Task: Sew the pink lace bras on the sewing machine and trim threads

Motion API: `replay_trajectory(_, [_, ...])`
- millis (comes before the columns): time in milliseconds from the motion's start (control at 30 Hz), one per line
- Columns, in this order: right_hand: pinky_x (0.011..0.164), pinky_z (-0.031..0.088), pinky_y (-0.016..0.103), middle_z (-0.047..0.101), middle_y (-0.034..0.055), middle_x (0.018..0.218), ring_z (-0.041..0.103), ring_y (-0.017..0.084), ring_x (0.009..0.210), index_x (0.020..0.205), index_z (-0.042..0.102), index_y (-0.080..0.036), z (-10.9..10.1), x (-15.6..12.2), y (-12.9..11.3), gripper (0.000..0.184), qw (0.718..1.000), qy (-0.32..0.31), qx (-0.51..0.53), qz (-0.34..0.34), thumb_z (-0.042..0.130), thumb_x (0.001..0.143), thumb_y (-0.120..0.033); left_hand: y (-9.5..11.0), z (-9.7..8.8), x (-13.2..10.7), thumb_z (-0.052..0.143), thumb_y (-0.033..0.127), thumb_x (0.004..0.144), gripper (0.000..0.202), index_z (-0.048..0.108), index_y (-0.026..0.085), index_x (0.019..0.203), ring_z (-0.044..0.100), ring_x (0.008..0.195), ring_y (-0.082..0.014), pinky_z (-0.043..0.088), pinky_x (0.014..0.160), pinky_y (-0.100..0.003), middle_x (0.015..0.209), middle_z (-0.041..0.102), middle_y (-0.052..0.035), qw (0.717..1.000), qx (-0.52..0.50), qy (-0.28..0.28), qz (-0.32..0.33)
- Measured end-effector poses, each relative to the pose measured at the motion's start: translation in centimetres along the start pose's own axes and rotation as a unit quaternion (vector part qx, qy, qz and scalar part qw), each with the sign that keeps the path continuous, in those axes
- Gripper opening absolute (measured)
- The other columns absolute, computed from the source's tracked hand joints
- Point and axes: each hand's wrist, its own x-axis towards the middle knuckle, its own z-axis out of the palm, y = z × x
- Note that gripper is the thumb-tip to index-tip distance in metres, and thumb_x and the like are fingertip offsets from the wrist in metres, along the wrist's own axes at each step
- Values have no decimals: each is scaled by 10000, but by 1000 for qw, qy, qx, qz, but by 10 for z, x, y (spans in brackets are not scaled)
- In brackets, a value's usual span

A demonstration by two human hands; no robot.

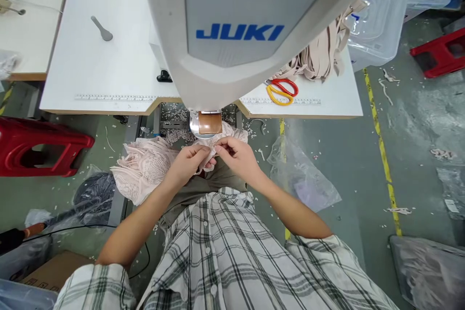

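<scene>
My left hand point(191, 160) is closed in a pinch on the edge of a pale pink lace bra point(229, 131). From the other side, the fingertips of my right hand point(236, 155) grip the same garment, and both hands meet just in front of the sewing machine head point(210, 82). Part of the held piece is hidden behind my fingers and under the machine's tip point(205, 124). Left of my left hand, a pile of similar pale pink lace bras point(147, 167) hangs by my lap.
Scissors point(281, 92) with red and yellow handles lie on the white table point(119, 68), near pale fabric strips point(316, 55). A grey tool point(102, 29) rests at the left. Red stools point(39, 147), clear bins point(378, 22) and a plastic bag point(305, 179) stand or lie around.
</scene>
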Motion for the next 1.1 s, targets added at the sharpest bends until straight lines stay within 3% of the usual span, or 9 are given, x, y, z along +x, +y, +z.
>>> replay_trajectory(267, [609,395,245,680,-5,763,598,135,677,899,658,-216,8,-3,5,99,995,-20,-100,-6,569,869,-247,4,7,1,608,486,877,383,584,165,671,510,552,-108,403,527,-213,595,591,6,992,115,46,11])
replay_trajectory(400, [599,411,230,686,-22,751,589,119,636,961,659,-217,0,1,12,162,996,-69,-50,-20,520,936,-297,7,2,4,624,487,860,398,581,166,629,476,528,-95,380,517,-205,575,564,18,990,139,30,-12])
replay_trajectory(500, [696,464,253,722,16,924,629,142,758,1065,644,-211,-37,30,30,209,993,2,-110,-41,495,967,-320,10,-2,4,642,538,825,422,609,167,626,513,565,-113,411,552,-215,605,588,2,990,140,18,-19])
replay_trajectory(600, [933,433,332,652,130,1233,607,200,1048,1240,572,-154,-100,78,46,320,943,134,-302,-28,371,994,-186,13,-5,3,715,631,715,487,619,170,590,500,559,-121,411,532,-217,569,567,2,990,128,51,-17])
replay_trajectory(700, [927,423,349,651,191,1199,604,239,1037,1192,597,-95,-162,120,51,286,914,143,-380,-2,441,960,-155,15,-8,4,821,639,567,502,676,165,643,518,580,-126,449,549,-219,612,606,-3,995,56,70,-46])
replay_trajectory(800, [823,443,308,681,176,1115,625,237,954,1125,635,-102,-194,139,50,242,908,117,-402,0,569,900,-160,19,-12,9,884,586,480,516,717,158,715,548,617,-138,493,588,-234,672,651,-17,993,-20,82,-82])
replay_trajectory(867, [783,445,290,691,161,1088,636,226,908,1112,640,-112,-198,133,47,257,909,99,-405,1,616,860,-155,21,-12,10,900,543,477,507,727,154,754,561,635,-143,505,596,-238,698,666,-24,990,-57,93,-93])
replay_trajectory(933, [766,451,284,691,158,1082,643,219,886,1132,626,-108,-188,108,45,293,914,81,-397,0,626,846,-173,22,-10,7,902,496,505,478,726,147,779,558,632,-131,497,586,-224,701,662,-21,988,-88,99,-83])
replay_trajectory(1100, [759,504,337,688,117,1072,663,243,896,1170,597,-161,-137,0,35,348,946,48,-320,-23,585,865,-328,16,-5,-2,836,445,640,372,680,126,751,535,604,-84,454,573,-186,680,611,-3,990,-129,57,-30])
